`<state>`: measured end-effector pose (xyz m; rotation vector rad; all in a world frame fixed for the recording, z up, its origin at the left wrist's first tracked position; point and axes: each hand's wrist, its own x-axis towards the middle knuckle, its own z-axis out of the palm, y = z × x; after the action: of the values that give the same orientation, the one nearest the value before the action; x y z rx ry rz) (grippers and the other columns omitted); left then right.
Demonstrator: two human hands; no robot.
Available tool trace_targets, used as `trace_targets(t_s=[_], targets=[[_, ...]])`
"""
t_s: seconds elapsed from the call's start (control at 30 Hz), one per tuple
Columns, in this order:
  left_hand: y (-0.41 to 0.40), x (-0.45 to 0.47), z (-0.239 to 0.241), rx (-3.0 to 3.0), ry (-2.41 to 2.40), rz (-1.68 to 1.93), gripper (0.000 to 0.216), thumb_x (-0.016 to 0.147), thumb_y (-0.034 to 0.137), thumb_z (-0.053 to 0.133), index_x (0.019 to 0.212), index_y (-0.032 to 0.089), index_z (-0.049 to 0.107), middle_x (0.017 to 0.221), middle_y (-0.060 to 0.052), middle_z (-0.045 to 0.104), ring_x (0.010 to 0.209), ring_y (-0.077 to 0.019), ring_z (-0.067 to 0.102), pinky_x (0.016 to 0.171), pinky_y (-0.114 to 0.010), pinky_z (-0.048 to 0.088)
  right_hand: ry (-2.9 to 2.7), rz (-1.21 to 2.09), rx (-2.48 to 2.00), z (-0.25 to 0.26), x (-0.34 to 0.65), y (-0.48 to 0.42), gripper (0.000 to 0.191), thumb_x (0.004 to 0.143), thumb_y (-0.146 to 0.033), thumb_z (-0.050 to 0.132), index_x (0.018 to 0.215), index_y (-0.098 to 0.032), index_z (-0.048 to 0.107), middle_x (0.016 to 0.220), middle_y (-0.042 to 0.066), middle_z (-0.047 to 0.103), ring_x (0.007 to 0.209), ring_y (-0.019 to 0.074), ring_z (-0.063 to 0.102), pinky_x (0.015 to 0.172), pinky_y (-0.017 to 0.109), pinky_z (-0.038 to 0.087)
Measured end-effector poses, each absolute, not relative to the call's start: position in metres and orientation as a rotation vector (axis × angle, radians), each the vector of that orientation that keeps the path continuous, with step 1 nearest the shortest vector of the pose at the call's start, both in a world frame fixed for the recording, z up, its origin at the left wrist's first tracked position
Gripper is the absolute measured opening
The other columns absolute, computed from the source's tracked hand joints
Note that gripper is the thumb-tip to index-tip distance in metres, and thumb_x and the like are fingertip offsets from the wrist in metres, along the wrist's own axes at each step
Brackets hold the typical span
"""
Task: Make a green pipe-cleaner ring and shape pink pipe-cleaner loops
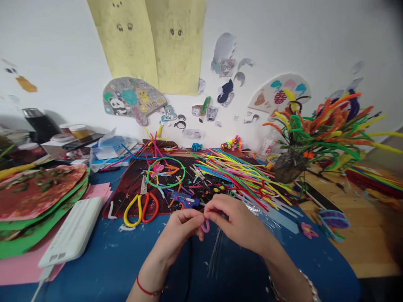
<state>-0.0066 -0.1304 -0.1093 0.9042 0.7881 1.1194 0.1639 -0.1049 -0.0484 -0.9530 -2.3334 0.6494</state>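
A small loop of pink pipe cleaner (pixel 205 226) is pinched between my two hands, above the front of the blue table. My left hand (pixel 182 226) has thumb and fingers closed on its left side. From the right, my right hand (pixel 234 218) pinches the top of the loop, its other fingers curled. Several thin metal wires (pixel 215 256) lie just below the hands. Right behind them is a blue glue gun (pixel 185 199). Scissors with one yellow and one red handle (pixel 142 207) rest to the left, near a green pipe cleaner ring (pixel 166 184).
Many coloured pipe cleaners (pixel 239 172) spread across the dark mat behind my hands. A vase of pipe cleaner stems (pixel 289 163) stands at the right. A white power bank (pixel 74 230) lies left, with a cable. A pink pipe cleaner flower (pixel 308 230) sits near the right edge.
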Motion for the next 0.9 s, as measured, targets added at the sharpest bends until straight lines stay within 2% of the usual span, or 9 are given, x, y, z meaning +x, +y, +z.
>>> trace_targets(t_s=[0.27, 0.37, 0.47, 0.57, 0.67, 0.8, 0.9], targets=[[-0.133, -0.008, -0.107, 0.898, 0.708, 1.103, 0.016, 0.071, 0.027, 0.076, 0.07, 0.012, 0.07, 0.061, -0.003, 0.066, 0.053, -0.009, 0.057, 0.054, -0.019, 0.045, -2.276, 0.738, -0.986, -0.043, 0.164, -0.102, 0.003, 0.081, -0.022, 0.069, 0.079, -0.023, 0.067, 0.079, -0.006, 0.067, 0.075, 0.0101, 0.059, 0.068, 0.021, 0.04], [-0.135, -0.009, -0.106, 0.951, 0.674, 1.077, 0.011, 0.071, 0.023, 0.074, 0.069, 0.013, 0.07, 0.059, -0.002, 0.065, 0.052, -0.0103, 0.058, 0.053, -0.02, 0.044, -2.286, 0.81, -0.992, -0.04, 0.167, -0.103, 0.005, 0.078, -0.025, 0.072, 0.077, -0.023, 0.068, 0.077, -0.007, 0.066, 0.071, 0.0088, 0.06, 0.065, 0.02, 0.04], [-0.135, -0.009, -0.106, 0.995, 0.685, 1.11, 0.008, 0.069, 0.019, 0.072, 0.066, 0.013, 0.069, 0.06, -0.001, 0.063, 0.052, -0.0105, 0.057, 0.053, -0.021, 0.044, -2.348, 0.735, -0.976, -0.035, 0.173, -0.101, 0.004, 0.08, -0.024, 0.071, 0.076, -0.024, 0.07, 0.077, -0.006, 0.067, 0.074, 0.0098, 0.061, 0.068, 0.021, 0.041], [-0.135, -0.007, -0.106, 1.076, 0.804, 1.221, 0.009, 0.07, 0.019, 0.071, 0.063, 0.014, 0.067, 0.062, 0.001, 0.061, 0.051, -0.0082, 0.052, 0.05, -0.019, 0.039, -2.372, 0.611, -1.0, -0.029, 0.182, -0.097, 0.01, 0.085, -0.021, 0.063, 0.082, -0.025, 0.071, 0.083, -0.004, 0.07, 0.079, 0.0117, 0.062, 0.072, 0.023, 0.042], [-0.135, -0.002, -0.106, 1.211, 0.981, 1.332, 0.012, 0.074, 0.022, 0.07, 0.065, 0.014, 0.067, 0.058, 0.0, 0.063, 0.047, -0.0066, 0.047, 0.046, -0.018, 0.035, -2.34, 0.483, -1.103, -0.027, 0.186, -0.1, 0.013, 0.088, -0.026, 0.06, 0.082, -0.026, 0.07, 0.085, -0.003, 0.071, 0.08, 0.015, 0.065, 0.072, 0.026, 0.043], [-0.136, 0.006, -0.108, 1.212, 1.042, 1.455, 0.016, 0.079, 0.029, 0.066, 0.071, 0.015, 0.065, 0.057, -0.001, 0.066, 0.048, -0.0113, 0.056, 0.049, -0.021, 0.044, -2.136, 0.473, -1.292, -0.038, 0.173, -0.112, 0.015, 0.089, -0.033, 0.055, 0.083, -0.025, 0.065, 0.073, -0.001, 0.072, 0.064, 0.0173, 0.066, 0.058, 0.028, 0.043], [-0.136, 0.009, -0.111, 1.159, 1.065, 1.548, 0.017, 0.078, 0.032, 0.067, 0.072, 0.016, 0.064, 0.061, -0.002, 0.068, 0.057, -0.0156, 0.064, 0.058, -0.025, 0.051, -1.921, 0.687, -1.268, -0.05, 0.158, -0.12, 0.014, 0.09, -0.035, 0.051, 0.085, -0.023, 0.057, 0.068, 0.0, 0.071, 0.059, 0.017, 0.066, 0.056, 0.026, 0.046]])
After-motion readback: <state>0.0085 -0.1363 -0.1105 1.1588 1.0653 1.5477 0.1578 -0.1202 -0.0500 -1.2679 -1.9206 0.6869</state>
